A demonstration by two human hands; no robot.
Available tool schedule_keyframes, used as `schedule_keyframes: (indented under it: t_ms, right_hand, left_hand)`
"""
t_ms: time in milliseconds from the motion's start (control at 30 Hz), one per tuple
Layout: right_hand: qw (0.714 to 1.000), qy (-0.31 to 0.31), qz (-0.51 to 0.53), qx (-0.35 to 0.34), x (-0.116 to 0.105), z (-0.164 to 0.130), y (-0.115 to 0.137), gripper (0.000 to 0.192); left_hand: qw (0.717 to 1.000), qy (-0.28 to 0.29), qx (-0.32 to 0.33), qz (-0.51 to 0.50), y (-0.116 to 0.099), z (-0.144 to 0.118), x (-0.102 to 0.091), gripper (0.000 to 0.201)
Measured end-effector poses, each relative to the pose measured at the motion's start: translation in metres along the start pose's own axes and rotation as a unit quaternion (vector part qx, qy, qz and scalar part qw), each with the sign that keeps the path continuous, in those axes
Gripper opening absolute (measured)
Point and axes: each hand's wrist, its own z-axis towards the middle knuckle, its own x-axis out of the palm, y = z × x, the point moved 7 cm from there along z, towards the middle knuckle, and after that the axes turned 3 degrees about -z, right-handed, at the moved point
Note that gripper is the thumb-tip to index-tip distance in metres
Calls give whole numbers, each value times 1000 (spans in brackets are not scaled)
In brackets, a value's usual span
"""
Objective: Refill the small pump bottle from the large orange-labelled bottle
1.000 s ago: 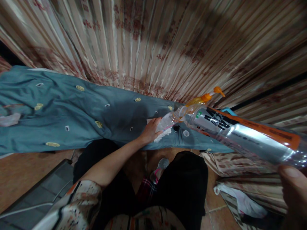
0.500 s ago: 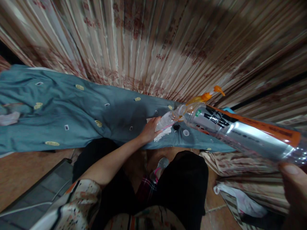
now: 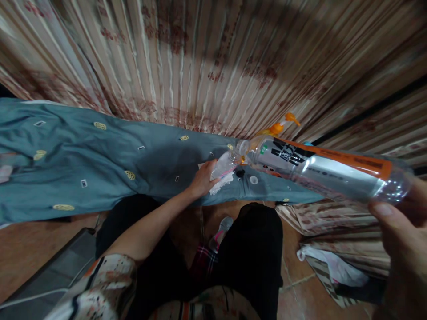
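Observation:
My right hand [image 3: 402, 242] grips the base of a large clear plastic bottle [image 3: 327, 171] with a silver and orange label, tipped nearly flat with its mouth pointing left. That mouth meets the opening of a small clear bottle [image 3: 228, 163], which my left hand [image 3: 202, 180] holds tilted on the teal cloth [image 3: 100, 169]. A piece of white lace [image 3: 220, 186] lies under the small bottle. A white cap [image 3: 254, 180] and a small black object [image 3: 239, 173] rest on the cloth just right of my left hand.
An orange pump bottle [image 3: 278, 128] stands behind the large bottle. Pleated beige and red curtains [image 3: 200, 62] hang behind the cloth-covered surface. My black-clad knees [image 3: 253, 249] are below, over a tiled floor. Bundled fabric and a white bag [image 3: 333, 266] lie at the right.
The view has shifted slightly, so everything sits a little higher and further left. The large bottle now lies flatter. Both hands keep their hold.

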Motion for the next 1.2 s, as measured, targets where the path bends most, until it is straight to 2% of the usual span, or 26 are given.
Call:
schedule_keyframes:
  t_ms: [200, 367, 700, 967, 1200]
  right_hand:
    - [997, 28, 72, 30, 11, 9, 7, 61]
    - [997, 10, 70, 38, 11, 17, 3, 59]
    - [996, 32, 77, 25, 14, 21, 1, 54]
    - [993, 56, 104, 10, 17, 24, 9, 55]
    - [994, 65, 86, 3, 17, 27, 10, 55]
  left_hand:
    - [1000, -4, -20, 11, 0, 3, -2, 67]
    - [1000, -7, -14, 7, -3, 4, -4, 64]
    - [1000, -13, -15, 3, -1, 6, -5, 65]
    - [1000, -14, -26, 2, 0, 6, -5, 65]
    - [1000, -12, -23, 3, 4, 6, -2, 67]
